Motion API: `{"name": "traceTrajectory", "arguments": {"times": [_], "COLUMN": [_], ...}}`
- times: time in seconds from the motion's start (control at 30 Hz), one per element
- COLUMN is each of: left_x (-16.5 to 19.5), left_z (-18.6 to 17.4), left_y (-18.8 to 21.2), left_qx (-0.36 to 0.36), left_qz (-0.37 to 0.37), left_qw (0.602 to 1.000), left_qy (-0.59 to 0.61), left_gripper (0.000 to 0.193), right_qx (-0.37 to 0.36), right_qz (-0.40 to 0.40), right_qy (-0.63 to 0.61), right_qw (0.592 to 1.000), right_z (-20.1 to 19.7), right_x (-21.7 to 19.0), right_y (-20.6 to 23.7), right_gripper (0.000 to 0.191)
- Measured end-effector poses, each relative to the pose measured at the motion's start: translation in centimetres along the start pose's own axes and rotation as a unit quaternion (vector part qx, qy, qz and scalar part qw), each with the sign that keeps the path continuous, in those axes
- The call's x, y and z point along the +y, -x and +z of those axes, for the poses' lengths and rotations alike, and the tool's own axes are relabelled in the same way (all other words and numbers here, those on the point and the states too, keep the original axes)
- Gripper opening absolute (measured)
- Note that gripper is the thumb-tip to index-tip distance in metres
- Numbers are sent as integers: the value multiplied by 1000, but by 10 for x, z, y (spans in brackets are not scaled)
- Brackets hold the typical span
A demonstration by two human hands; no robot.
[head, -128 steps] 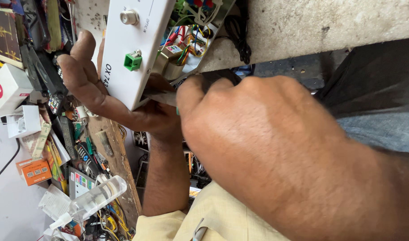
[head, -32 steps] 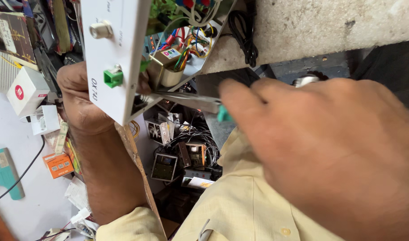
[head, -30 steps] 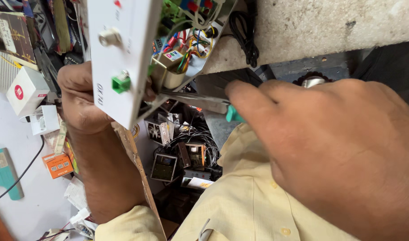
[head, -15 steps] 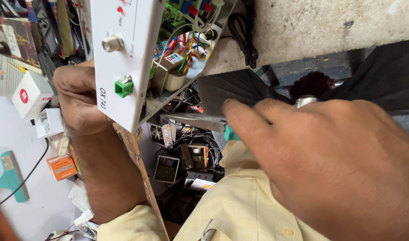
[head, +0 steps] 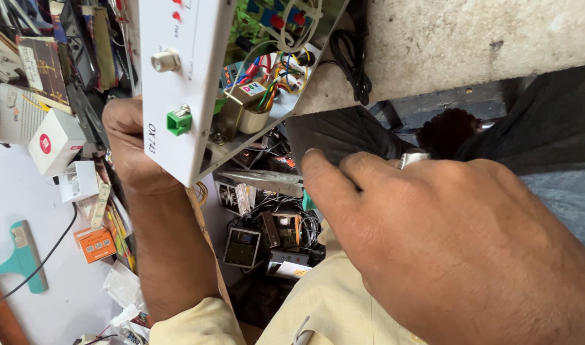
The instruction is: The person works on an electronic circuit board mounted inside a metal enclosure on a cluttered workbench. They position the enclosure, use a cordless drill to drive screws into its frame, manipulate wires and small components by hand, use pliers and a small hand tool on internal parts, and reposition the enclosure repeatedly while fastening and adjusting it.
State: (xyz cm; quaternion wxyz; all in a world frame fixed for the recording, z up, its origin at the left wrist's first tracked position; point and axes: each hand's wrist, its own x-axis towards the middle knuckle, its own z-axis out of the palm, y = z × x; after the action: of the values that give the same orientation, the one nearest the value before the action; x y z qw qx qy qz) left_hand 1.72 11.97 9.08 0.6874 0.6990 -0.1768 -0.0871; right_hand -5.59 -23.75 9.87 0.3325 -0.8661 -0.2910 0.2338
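at the far left, a teal plastic tool with a flat handle (head: 18,262) is seen lying on the pale work surface (head: 24,211), and above it a small white cardboard box with a red round mark (head: 55,142) and a small orange carton (head: 94,244) are set among loose papers and packets. next to these, the left hand (head: 133,153) is closed around the back of a white metal equipment box with an open side (head: 177,83); the box is held up and tilted, its white front panel with a silver round connector (head: 165,61) and a green square socket (head: 178,120) turned toward the camera. its long axis runs from the upper frame edge down toward the left wrist. through the open side, a metal-cased transformer with coloured wires (head: 244,110) is visible, mounted on the box's floor.

just under the box's lower edge, a pair of grey metal pliers with teal grips (head: 267,182) is pointed leftward at the box's underside, its tip near the lower corner. whether the tip touches the box cannot be told. the pliers are gripped by the right hand (head: 446,249), clenched around the handles, which are mostly hidden. the box therefore lies up and to the left of the right hand, which is the nearer working hand. below, a clutter of small dark electronic modules and black cables (head: 267,230) is seen, and at upper right a rough grey concrete slab (head: 458,38).
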Motion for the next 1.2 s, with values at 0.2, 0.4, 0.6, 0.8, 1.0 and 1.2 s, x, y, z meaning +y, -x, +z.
{"name": "traceTrajectory", "arguments": {"times": [0.2,0.4,0.6,0.8,1.0,1.2], "left_x": [3,4,1,3,2,-1], "left_z": [9,10,9,14,15,9], "left_y": [6,4,3,2,0,6], "left_qx": [13,9,-9,-6,-12,-12], "left_qz": [-4,-1,21,27,24,22], "left_qw": [999,999,999,999,999,999], "left_qy": [-47,-50,-42,-37,-39,-25], "left_gripper": [13,12,9,12,16,18], "right_qx": [-10,-6,66,162,152,114], "right_qz": [-3,-1,-40,-31,-16,-27], "right_qy": [11,3,67,157,208,176], "right_qw": [1000,1000,995,974,966,978], "right_z": [-2,0,1,0,-6,-10], "right_x": [-1,-5,-6,-12,-15,-14], "right_y": [-4,-8,-11,-5,-7,-13], "right_gripper": [66,57,49,37,26,30]}}
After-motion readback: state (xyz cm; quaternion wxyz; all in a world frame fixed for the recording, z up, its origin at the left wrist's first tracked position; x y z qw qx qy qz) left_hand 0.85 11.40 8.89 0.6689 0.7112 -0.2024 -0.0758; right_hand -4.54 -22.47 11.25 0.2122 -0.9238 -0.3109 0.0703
